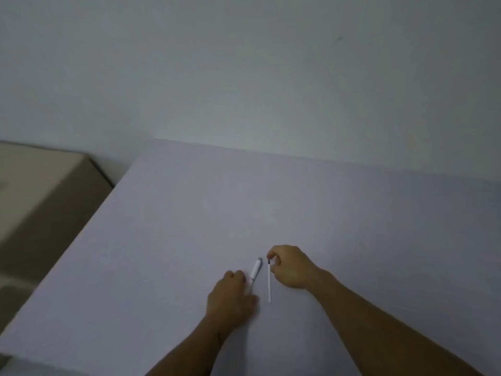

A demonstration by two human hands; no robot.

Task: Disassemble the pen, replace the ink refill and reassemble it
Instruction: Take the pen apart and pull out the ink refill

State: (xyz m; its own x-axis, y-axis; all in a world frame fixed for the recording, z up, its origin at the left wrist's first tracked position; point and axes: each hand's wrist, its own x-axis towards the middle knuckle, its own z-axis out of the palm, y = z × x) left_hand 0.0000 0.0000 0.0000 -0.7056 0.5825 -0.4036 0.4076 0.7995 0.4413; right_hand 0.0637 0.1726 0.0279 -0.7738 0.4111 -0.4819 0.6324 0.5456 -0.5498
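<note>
A white pen (255, 268) with a grey tip lies on the pale table (189, 226), pointing away from me. My left hand (230, 297) covers its near end, fingers curled on the barrel. Just to the right lies a thin white ink refill (269, 283) with a dark far end. My right hand (291, 267) pinches that dark end between thumb and forefinger. The rest of the refill rests on the table, parallel to the pen and a small gap from it.
The table's left edge runs diagonally from the lower left up to the wall (244, 77). Beyond that edge sits a beige box-like object (40, 185). The wall closes the table's far side.
</note>
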